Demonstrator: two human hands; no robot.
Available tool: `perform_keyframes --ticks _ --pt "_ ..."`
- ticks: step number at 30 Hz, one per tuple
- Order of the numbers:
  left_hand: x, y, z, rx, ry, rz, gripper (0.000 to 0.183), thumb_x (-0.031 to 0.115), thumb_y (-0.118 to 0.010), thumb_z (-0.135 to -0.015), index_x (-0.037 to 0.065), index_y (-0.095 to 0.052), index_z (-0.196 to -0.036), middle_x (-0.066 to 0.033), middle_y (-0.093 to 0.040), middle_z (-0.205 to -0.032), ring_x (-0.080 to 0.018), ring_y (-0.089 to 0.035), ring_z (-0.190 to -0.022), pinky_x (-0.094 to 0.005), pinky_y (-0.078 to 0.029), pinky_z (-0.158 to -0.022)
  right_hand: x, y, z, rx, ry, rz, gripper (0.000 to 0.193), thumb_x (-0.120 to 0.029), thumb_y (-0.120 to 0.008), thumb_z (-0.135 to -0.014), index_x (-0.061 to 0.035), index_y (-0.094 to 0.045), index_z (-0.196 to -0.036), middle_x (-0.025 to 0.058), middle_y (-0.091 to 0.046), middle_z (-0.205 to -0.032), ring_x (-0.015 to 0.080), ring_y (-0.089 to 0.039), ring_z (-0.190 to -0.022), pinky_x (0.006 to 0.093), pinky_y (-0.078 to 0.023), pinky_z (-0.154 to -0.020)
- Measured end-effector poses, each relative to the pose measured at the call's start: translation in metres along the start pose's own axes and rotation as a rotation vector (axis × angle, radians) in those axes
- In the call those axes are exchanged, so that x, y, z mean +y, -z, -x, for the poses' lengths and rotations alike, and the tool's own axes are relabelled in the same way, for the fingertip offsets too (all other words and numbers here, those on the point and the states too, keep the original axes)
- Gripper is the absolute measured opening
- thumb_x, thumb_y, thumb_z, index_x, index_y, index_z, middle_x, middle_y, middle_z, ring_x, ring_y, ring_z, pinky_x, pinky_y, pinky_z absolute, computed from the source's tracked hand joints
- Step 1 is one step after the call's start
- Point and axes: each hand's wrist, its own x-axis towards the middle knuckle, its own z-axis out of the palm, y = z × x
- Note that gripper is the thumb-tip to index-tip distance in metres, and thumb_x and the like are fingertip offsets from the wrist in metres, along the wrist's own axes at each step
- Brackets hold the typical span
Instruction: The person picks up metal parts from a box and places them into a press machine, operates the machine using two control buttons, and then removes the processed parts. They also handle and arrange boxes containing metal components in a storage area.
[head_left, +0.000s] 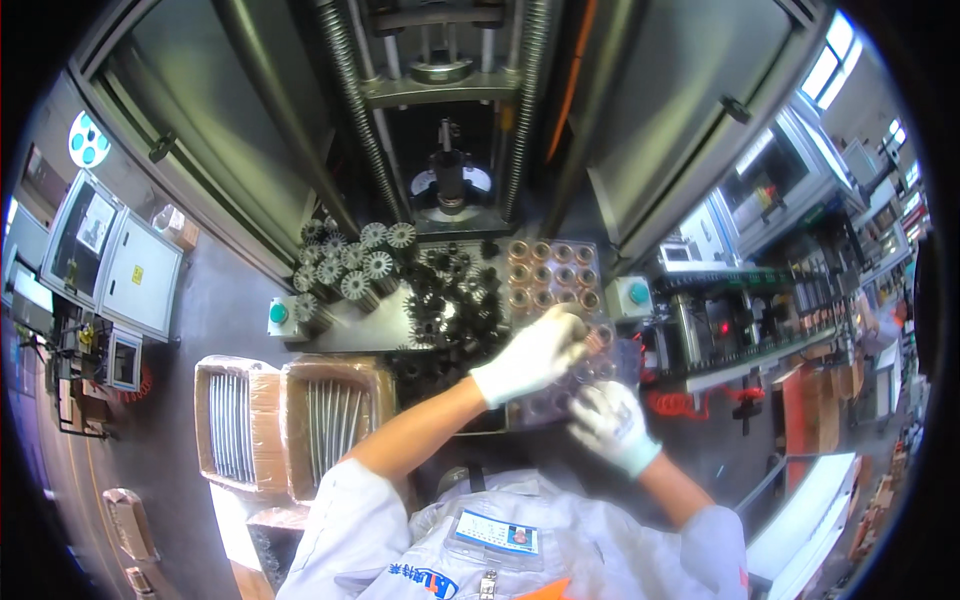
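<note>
My left hand [537, 352], in a white glove, reaches over a clear plastic tray [517, 252]. Its fingers are curled together; whatever is between them is hidden. Rows of copper-coloured ring-shaped parts [541, 273] fill the tray's far half, while the near half shows round pockets. A few copper-coloured parts [599, 338] lie just beside the left fingertips. My right hand [612, 425], also gloved, is at the tray's near right part with its fingers bent but apart, and I see nothing held in them. To the left of the tray spreads a heap of black toothed parts [450, 310].
Slotted metal cores [355, 285] stand on the bench's left side. Ahead rises a press [450, 185] between metal posts. Green-buttoned boxes [279, 313] flank the bench. Two cartons [290, 372] of upright thin metal sheets sit at near left. A conveyor line [740, 330] runs at right.
</note>
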Motion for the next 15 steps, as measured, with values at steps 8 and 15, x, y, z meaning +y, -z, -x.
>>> perform_keyframes --ticks 8,15 --pt "-0.044 0.110 0.089 0.488 0.494 0.871 0.023 0.010 -0.071 -0.094 -0.006 -0.067 -0.110 -0.0118 -0.071 -0.104 -0.0198 -0.070 -0.097 -0.0359 -0.057 -0.093 0.039 -0.045 -0.215 0.142 -0.223 -0.611 0.063 -0.024 -0.075 -0.086 -0.0017 -0.053 -0.141 0.0197 -0.057 -0.138 0.0358 -0.051 -0.132 0.0418 -0.039 -0.113" --pt "-0.016 0.122 0.180 0.774 0.669 0.645 0.027 0.010 -0.072 -0.094 -0.009 -0.065 -0.112 -0.0136 -0.072 -0.103 -0.0196 -0.071 -0.094 -0.0364 -0.059 -0.091 0.068 -0.102 -0.374 0.292 -0.462 -0.659 0.100 -0.039 -0.081 -0.079 0.0016 -0.029 -0.154 0.0247 -0.046 -0.147 0.0355 -0.047 -0.136 0.0396 -0.040 -0.111"
